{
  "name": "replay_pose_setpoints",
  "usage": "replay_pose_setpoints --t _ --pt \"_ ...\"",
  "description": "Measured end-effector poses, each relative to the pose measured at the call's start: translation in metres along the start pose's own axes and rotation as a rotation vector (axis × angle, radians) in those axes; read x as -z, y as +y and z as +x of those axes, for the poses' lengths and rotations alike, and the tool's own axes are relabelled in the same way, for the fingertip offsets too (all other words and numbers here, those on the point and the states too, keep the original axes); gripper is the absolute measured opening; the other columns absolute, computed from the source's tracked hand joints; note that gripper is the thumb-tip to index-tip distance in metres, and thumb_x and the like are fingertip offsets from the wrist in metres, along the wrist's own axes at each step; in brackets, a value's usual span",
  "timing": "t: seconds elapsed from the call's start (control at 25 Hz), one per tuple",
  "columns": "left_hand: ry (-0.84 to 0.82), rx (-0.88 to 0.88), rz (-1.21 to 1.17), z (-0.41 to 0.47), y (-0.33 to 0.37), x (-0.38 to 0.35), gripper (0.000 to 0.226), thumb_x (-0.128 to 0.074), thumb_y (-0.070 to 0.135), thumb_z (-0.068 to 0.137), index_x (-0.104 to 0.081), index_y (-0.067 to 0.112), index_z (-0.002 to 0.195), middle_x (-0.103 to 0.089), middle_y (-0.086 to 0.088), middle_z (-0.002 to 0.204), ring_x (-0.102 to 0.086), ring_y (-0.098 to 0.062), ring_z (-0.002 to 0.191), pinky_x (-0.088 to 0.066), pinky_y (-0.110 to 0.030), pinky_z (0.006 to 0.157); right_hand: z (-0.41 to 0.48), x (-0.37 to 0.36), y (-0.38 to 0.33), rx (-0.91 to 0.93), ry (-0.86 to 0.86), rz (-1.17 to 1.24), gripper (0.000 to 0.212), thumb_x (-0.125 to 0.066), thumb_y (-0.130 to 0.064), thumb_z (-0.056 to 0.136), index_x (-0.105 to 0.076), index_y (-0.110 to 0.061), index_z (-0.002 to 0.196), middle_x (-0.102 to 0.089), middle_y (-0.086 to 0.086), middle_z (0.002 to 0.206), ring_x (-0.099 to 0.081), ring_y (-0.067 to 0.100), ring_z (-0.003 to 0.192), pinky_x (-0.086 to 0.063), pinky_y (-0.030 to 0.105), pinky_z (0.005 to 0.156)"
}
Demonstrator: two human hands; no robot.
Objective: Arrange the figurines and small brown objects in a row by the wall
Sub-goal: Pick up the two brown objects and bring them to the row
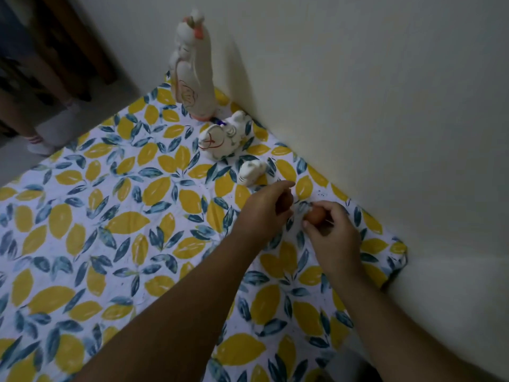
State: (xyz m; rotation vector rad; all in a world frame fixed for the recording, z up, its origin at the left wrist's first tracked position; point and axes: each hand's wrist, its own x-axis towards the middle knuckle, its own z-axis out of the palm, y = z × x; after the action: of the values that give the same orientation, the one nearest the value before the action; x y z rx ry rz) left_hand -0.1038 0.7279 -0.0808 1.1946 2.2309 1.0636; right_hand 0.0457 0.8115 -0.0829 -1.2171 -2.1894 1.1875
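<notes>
Up against the wall (371,92), which is plain cream and runs from about 12 o'clock down to 4 o'clock, my table is covered with a lemon-print cloth (110,216), yellow lemons and blue-green leaves on white, and it fills most of the view. Cloth's far corner sits at 12 o'clock, and another corner folds over the edge at 3 o'clock right beside the wall. Lined up along the wall: the tall white figurine (191,67) with orange bits stands upright at 12 o'clock, the medium white figurine (224,136) with red lines is just past it toward the centre, and the small white figurine (252,172) is next, all close to each other. My left hand (265,209) is right below the small one, fingers curled around a small brown object (285,201) that you can barely see, so I can't tell how tight the grip is. My right hand (332,234) is just beside it at about 3 o'clock, thumb and fingertips pinching another small brown object (316,215), roundish and orange-brown, low over the cloth near the wall; touching the cloth or not, can't tell. Over at 10 o'clock the floor (16,166) is grey, there's a dark wooden door frame (82,42), and somebody's legs in white socks (52,128) standing there. Lighting's pretty dim.
</notes>
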Motion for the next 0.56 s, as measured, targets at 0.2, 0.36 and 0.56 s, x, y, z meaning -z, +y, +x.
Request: replay_pose_setpoints --t 0.2,0.36,0.56 --pt "0.081 0.036 -0.061 -0.007 -0.006 -0.006 0.04 -0.082 0.011 0.08 -0.069 0.013 0.118 -0.069 -0.006 0.113 -0.065 -0.023 0.102 -0.056 -0.041 0.086 0.002 -0.004 0.005 -0.002 -0.005 -0.024 0.035 -0.078 -0.016 0.087 -0.064 -0.025 0.118 -0.06 -0.016 0.106 -0.058 0.003 0.098 -0.04 0.002 0.078" --pt "0.128 0.14 -0.156 -0.014 -0.003 -0.009 0.04 -0.081 0.014 0.082 -0.069 0.017 0.12 -0.072 -0.004 0.116 -0.067 -0.021 0.105 -0.056 -0.036 0.089 0.002 -0.005 0.004 0.008 -0.013 -0.037 0.035 -0.076 -0.016 0.089 -0.064 -0.023 0.121 -0.062 -0.012 0.107 -0.058 0.004 0.098 -0.043 0.006 0.079" --pt "0.162 0.162 -0.149 -0.015 -0.002 -0.012 0.038 -0.081 0.017 0.083 -0.07 0.018 0.119 -0.073 -0.002 0.111 -0.067 -0.017 0.102 -0.057 -0.033 0.086 -0.005 -0.005 0.009 0.014 -0.038 -0.054 0.035 -0.075 -0.019 0.091 -0.064 -0.023 0.124 -0.07 0.0 0.116 -0.064 0.014 0.105 -0.046 0.012 0.082"
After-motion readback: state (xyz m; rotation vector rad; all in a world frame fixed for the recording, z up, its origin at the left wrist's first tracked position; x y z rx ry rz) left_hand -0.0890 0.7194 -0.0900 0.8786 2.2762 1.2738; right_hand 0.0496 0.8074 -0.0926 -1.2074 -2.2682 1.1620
